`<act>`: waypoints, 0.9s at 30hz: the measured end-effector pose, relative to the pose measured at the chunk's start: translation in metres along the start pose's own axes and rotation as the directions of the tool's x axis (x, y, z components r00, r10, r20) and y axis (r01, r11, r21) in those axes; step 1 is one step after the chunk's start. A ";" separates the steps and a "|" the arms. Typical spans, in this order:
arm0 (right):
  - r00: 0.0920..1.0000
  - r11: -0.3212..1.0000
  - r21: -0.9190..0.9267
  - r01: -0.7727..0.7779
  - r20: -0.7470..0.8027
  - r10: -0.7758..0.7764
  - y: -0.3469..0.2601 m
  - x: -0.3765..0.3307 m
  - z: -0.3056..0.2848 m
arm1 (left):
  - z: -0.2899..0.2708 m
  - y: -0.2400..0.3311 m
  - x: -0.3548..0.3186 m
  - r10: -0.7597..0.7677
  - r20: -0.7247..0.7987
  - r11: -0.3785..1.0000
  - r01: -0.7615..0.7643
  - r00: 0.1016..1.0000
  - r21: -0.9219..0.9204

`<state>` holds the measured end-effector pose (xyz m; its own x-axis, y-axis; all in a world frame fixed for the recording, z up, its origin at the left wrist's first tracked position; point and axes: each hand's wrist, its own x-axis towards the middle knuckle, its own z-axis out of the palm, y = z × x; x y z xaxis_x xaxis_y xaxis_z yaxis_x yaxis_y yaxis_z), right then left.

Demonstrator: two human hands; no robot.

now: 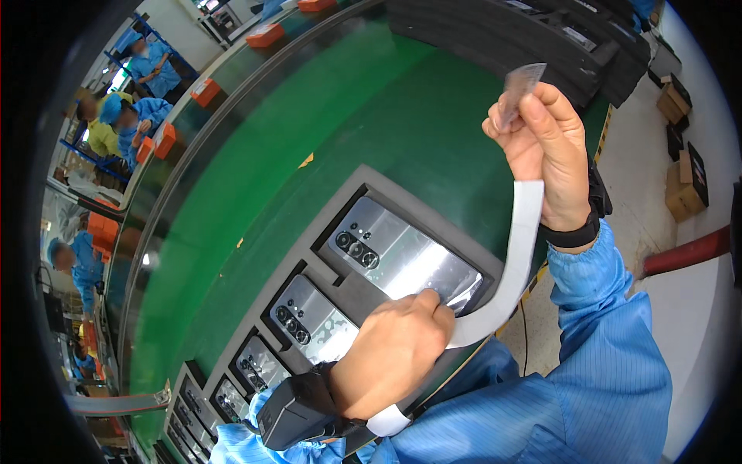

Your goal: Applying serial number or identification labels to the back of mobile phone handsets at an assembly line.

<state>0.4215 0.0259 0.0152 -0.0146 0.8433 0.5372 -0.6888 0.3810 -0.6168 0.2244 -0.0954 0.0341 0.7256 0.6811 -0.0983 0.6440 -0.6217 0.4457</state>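
Note:
My right hand [549, 143] is raised at the upper right, its thumb and fingers pinching a small clear plastic film [523, 91]. My left hand [398, 344] is closed with bent fingers at the lower end of the largest-looking silver smartphone [398, 243]; its fingertips are hidden. That phone lies back up, shiny, in a cutout of a grey foam tray [367, 179]. A second silver phone [318, 317] sits in the neighbouring cutout, partly behind my left wrist. From beside my right palm a white strip [516, 255] curves down toward my left hand and passes behind it.
More phones [261, 362] lie in foam cutouts toward the lower left. The tray rests on a green conveyor surface [417, 116]. Stacked black foam trays [533, 35] stand at the far end. Orange boxes [206, 93] line the far side, with people [143, 120] beyond. Cartons [684, 182] stand on the floor.

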 end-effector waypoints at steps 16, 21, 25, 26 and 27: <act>0.162 0.829 -0.460 -0.318 0.835 0.525 0.021 0.003 -0.016 | -0.009 -0.076 0.035 -0.697 -0.039 0.192 0.134 0.716 -0.972; 0.133 0.785 -0.530 -0.320 0.795 0.591 0.015 0.009 -0.023 | -0.048 -0.087 0.046 -0.677 -0.343 0.710 0.456 0.651 -0.536; 0.246 0.739 -0.600 -0.308 0.699 0.671 0.014 0.016 -0.028 | -0.056 -0.132 0.048 -0.791 -0.333 0.562 0.394 0.513 -0.727; 0.246 0.739 -0.599 -0.308 0.700 0.670 0.015 0.018 -0.028 | -0.053 -0.141 0.043 -0.801 -0.298 0.481 0.262 0.518 -0.837; 0.390 0.760 -0.628 -0.166 0.666 0.635 0.018 0.020 -0.026 | -0.054 -0.145 0.040 -0.813 -0.260 0.426 0.227 0.521 -0.876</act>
<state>0.4276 0.0594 -0.0003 -0.9263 0.3186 0.2011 -0.0662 0.3878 -0.9194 0.1471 0.0424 0.0135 -0.2092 0.9608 -0.1820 0.2269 0.2287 0.9467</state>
